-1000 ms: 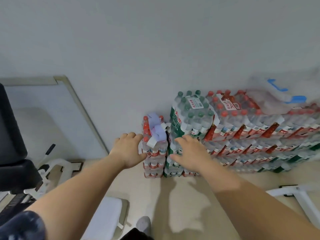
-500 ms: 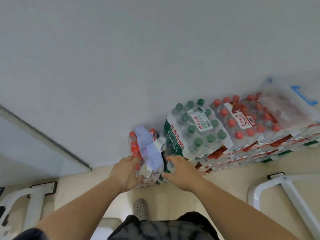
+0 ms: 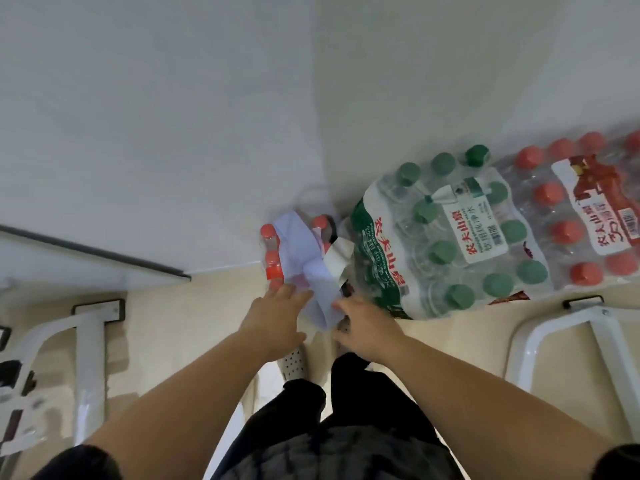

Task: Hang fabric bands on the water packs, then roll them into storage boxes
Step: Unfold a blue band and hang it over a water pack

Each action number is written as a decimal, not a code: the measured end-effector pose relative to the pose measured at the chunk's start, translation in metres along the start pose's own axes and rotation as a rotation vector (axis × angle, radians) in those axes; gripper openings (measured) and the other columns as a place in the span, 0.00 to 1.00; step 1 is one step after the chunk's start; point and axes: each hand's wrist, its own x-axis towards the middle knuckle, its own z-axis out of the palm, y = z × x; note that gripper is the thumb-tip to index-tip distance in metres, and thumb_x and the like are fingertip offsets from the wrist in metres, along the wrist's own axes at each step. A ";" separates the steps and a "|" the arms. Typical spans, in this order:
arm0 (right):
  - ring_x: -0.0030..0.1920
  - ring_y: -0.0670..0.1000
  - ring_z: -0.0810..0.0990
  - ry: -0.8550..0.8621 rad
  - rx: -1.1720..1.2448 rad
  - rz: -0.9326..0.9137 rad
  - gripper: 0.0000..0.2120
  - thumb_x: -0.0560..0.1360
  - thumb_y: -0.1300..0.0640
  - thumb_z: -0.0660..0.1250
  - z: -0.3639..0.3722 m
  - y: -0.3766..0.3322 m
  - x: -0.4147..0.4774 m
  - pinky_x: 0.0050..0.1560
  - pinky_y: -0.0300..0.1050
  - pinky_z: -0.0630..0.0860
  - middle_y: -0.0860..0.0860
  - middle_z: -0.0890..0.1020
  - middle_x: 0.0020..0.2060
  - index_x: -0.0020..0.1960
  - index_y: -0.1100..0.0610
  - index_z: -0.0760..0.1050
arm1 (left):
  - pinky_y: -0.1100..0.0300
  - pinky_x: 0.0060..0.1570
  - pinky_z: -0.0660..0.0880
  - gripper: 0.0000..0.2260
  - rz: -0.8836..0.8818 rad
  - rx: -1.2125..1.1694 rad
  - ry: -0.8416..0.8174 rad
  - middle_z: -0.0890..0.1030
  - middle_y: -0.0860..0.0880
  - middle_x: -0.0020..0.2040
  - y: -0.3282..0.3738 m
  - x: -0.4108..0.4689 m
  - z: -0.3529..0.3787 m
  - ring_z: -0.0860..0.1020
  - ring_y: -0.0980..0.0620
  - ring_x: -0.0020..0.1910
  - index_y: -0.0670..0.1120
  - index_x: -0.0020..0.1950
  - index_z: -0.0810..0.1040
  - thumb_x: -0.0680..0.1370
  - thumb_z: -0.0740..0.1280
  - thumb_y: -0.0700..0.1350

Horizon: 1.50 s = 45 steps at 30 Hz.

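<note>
While the lilac fabric band point(image 3: 300, 258) lies draped over the red-capped water pack point(image 3: 271, 252), long axis running toward the wall point(image 3: 173, 133), both hands flank its near end: left hand point(image 3: 277, 318) fingers straight, touching; right hand point(image 3: 365, 329) grip indeterminate.

A dark left sleeve point(image 3: 86, 462) and right sleeve point(image 3: 623, 464) cover the upper arms, and the forearms, left hand point(image 3: 277, 317) and right hand point(image 3: 363, 327) are bare. The person wears a dark grey top point(image 3: 332, 459) with a faint mottled pattern and black trousers point(image 3: 367, 393). One foot shows a white perforated clog point(image 3: 293, 362).
</note>
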 end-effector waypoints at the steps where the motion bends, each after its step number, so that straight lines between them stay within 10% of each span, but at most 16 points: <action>1: 0.65 0.56 0.76 -0.004 -0.028 -0.019 0.26 0.76 0.48 0.70 0.004 0.001 0.004 0.61 0.52 0.77 0.50 0.73 0.69 0.73 0.49 0.69 | 0.47 0.68 0.69 0.37 -0.006 0.013 -0.006 0.60 0.49 0.78 -0.002 0.003 0.005 0.60 0.43 0.76 0.56 0.79 0.54 0.75 0.69 0.58; 13: 0.55 0.58 0.77 0.184 -0.239 -0.107 0.11 0.79 0.48 0.67 0.027 0.002 0.028 0.50 0.51 0.78 0.53 0.75 0.58 0.53 0.55 0.80 | 0.41 0.75 0.57 0.42 -0.060 -0.047 -0.082 0.46 0.53 0.83 -0.021 -0.006 0.043 0.56 0.41 0.79 0.59 0.80 0.50 0.72 0.67 0.65; 21: 0.53 0.53 0.74 0.361 -0.254 -0.305 0.11 0.82 0.50 0.64 0.004 -0.013 0.010 0.50 0.47 0.72 0.50 0.80 0.47 0.50 0.54 0.82 | 0.48 0.72 0.65 0.37 -0.008 -0.242 0.083 0.65 0.52 0.78 -0.021 -0.014 0.018 0.66 0.44 0.73 0.57 0.79 0.59 0.73 0.71 0.60; 26: 0.44 0.55 0.79 0.516 -0.353 -0.386 0.04 0.75 0.55 0.73 -0.022 -0.045 -0.016 0.43 0.47 0.75 0.49 0.81 0.38 0.42 0.54 0.82 | 0.59 0.60 0.73 0.17 0.138 -0.555 0.356 0.82 0.49 0.60 -0.008 -0.035 -0.024 0.78 0.51 0.56 0.48 0.64 0.80 0.75 0.73 0.42; 39: 0.44 0.50 0.75 0.702 -0.098 -0.498 0.08 0.81 0.52 0.66 -0.143 -0.120 -0.123 0.46 0.48 0.72 0.47 0.79 0.40 0.50 0.54 0.82 | 0.71 0.50 0.71 0.06 0.341 -0.579 0.688 0.84 0.47 0.49 0.030 -0.102 -0.154 0.77 0.56 0.49 0.42 0.46 0.83 0.77 0.69 0.44; 45: 0.42 0.42 0.78 0.747 0.203 -0.516 0.01 0.77 0.54 0.72 -0.173 -0.115 -0.183 0.46 0.40 0.75 0.40 0.80 0.39 0.48 0.51 0.83 | 0.48 0.40 0.73 0.12 0.344 -0.796 0.597 0.77 0.37 0.40 0.073 -0.134 -0.182 0.75 0.39 0.42 0.37 0.43 0.75 0.76 0.66 0.47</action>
